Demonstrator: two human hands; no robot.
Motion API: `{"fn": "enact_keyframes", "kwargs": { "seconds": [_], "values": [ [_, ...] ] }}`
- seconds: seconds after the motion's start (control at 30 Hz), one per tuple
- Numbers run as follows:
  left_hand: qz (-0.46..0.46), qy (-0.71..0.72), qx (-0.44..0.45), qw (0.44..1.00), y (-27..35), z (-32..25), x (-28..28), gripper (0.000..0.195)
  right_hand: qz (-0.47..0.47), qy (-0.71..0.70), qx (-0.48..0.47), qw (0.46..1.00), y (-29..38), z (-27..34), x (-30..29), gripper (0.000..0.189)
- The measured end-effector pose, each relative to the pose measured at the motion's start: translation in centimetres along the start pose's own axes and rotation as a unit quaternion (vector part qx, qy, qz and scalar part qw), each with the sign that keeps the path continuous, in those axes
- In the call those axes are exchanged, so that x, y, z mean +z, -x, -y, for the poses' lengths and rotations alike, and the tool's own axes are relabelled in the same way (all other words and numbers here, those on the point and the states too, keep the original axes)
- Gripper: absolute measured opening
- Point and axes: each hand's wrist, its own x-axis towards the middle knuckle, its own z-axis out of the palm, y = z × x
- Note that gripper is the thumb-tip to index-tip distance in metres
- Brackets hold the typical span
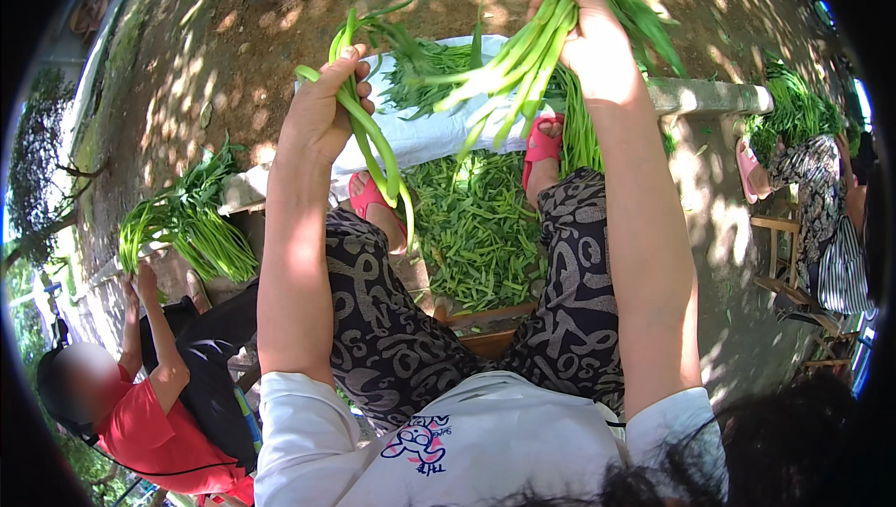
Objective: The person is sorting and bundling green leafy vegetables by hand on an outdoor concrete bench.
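Note:
My left hand (329, 98) is closed around a few thick green stems (371, 133) whose ends hang below the fist. Higher up at the right, my right hand (584, 24) grips a bunch of leafy green vegetable stalks (528, 52), the stem ends fanned out towards the lower left. A long thin stem arches between the two hands. Beyond them, leafy greens (427, 77) lie on a white sheet (420, 136). More long stalks (577, 122) hang beside my right forearm. Short cut pieces of greens (483, 227) are heaped on the ground between my feet.
A person in a red shirt (150, 437) sits at lower left, hands at a pile of greens (196, 220) on a low ledge (245, 189). At far right, another person in patterned trousers (815, 178) is near a wooden chair (777, 223) and more greens (798, 101).

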Motion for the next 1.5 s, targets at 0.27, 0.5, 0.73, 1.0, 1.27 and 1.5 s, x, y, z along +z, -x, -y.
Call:
{"fn": "enact_keyframes", "kwargs": {
  "seconds": [0.27,0.5,0.73,1.0,1.27,1.5],
  "values": [
    [0.053,0.002,-0.042,0.998,0.1,2.1,3.2,0.040,0.118,0.148,0.163,0.968,2.2,-4.9,5.4,0.026],
    [0.125,0.105,-0.003,0.986,0.5,3.5,5.2,0.049,0.124,0.354,0.104,0.921,4.0,-6.9,6.8,0.030],
    [0.104,0.112,0.016,0.988,0.7,3.6,5.8,0.049,0.133,0.441,0.020,0.887,3.4,-7.7,6.5,0.038],
    [0.111,0.116,0.035,0.986,0.9,3.0,6.1,0.051,0.179,0.338,0.086,0.920,3.8,-6.2,7.1,0.042],
    [0.184,0.136,0.058,0.972,2.0,3.7,6.9,0.056,0.266,0.471,0.068,0.838,4.2,-5.4,7.4,0.055],
    [0.079,-0.250,0.031,0.964,2.0,3.3,4.7,0.085,0.236,0.598,0.042,0.765,3.9,-5.1,6.5,0.039]
  ]
}}
